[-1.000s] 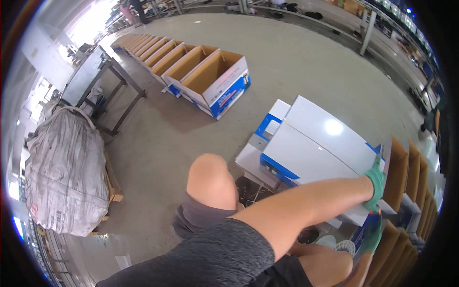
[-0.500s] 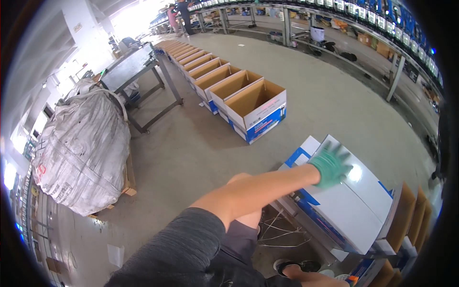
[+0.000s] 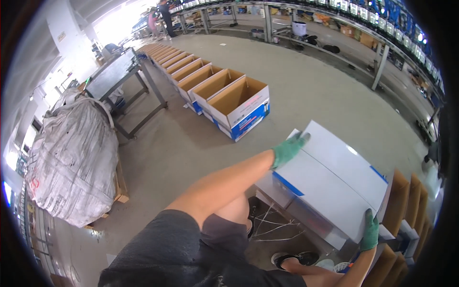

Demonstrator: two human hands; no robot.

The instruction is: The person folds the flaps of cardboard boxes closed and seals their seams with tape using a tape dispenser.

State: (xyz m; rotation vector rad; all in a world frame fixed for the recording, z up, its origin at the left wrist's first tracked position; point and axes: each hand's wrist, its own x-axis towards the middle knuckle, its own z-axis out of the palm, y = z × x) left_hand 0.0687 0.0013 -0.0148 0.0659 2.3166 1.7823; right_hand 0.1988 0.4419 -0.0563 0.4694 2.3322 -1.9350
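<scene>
Head view. A white box (image 3: 330, 179) with blue trim at its corners, closed and flat-topped, is held above the floor (image 3: 306, 100), its long axis running from upper left to lower right and its top tilted slightly toward the viewer. The left hand (image 3: 288, 149), in a green glove, grasps the box's upper-left corner with fingers spread over the top edge; the right hand (image 3: 370, 233), also gloved, grips the lower-right corner. Beneath the box lie flat white sheets (image 3: 275, 189); folded cardboard (image 3: 406, 201) stands just beside its right end. A row of open cartons (image 3: 229, 95) lines the floor beyond, a metal table (image 3: 114, 76) and a large grey sack (image 3: 71, 158) to the left. Compared with half a second earlier, the right hand has come up to grip the box, and the left has shifted from the top face to the corner
</scene>
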